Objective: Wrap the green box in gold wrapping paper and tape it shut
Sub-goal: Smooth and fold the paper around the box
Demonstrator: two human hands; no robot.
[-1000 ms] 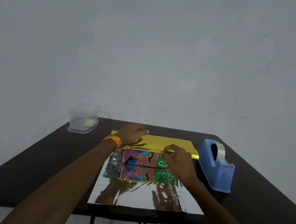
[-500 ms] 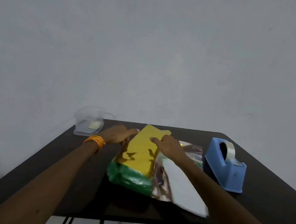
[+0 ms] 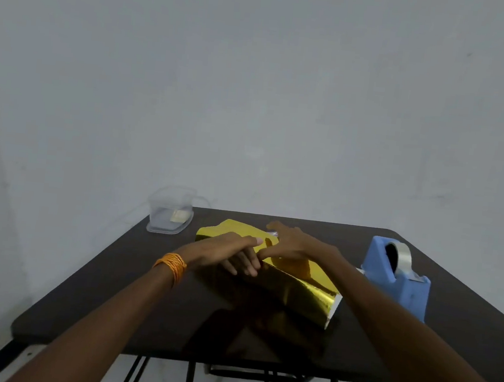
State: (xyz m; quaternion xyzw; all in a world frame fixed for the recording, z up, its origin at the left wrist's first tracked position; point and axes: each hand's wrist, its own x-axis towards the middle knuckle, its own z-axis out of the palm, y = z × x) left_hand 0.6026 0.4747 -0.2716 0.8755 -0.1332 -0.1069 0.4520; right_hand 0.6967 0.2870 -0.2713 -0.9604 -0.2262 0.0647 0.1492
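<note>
Fingers (image 3: pixel 251 240) outstretched over gold paper (image 3: pixel 302 291)

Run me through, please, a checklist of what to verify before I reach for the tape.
1. Paper coverage: ok, no green shows.
2. Paper held down: ok, the left hand and the right hand both press on its top.
3. Seam aligned: cannot tell, the hands hide it.
4. Paper's near end folded shut: not ok, it gapes open.
5. Dispenser close: ok, it stands on the table beside the right forearm, with a roll loaded.
</note>
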